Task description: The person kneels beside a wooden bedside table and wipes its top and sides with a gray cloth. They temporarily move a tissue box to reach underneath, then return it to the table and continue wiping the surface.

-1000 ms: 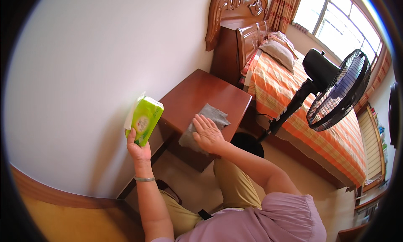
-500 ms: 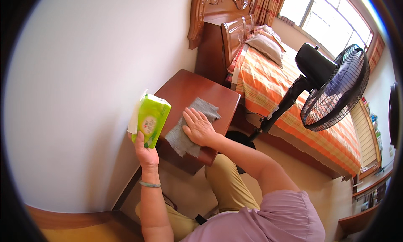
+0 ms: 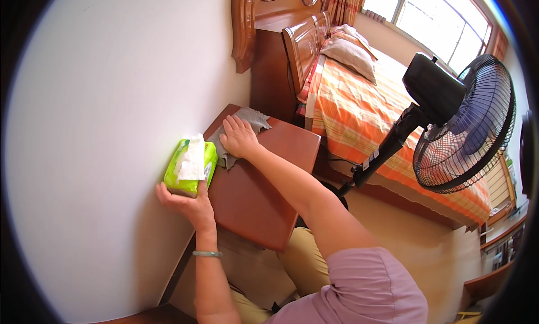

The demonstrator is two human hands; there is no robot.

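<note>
My left hand [image 3: 188,203] holds a green pack of tissues [image 3: 190,168] up off the wooden side table [image 3: 255,195], close to the white wall; a white tissue sticks out of its top. My right hand [image 3: 238,136] lies flat on a grey cloth [image 3: 247,123] at the far end of the table top, pressing it against the wood. A green bangle sits on my left wrist.
A white wall [image 3: 112,127] runs along the left. Beyond the table stand a carved wooden headboard [image 3: 269,26] and a bed with an orange checked cover [image 3: 387,122] and a pillow. A black standing fan [image 3: 455,127] is at the right, before the window.
My right hand has slid the grey cloth from the table's middle toward its far end. My left hand has tilted the tissue pack so its top with the white tissue shows.
</note>
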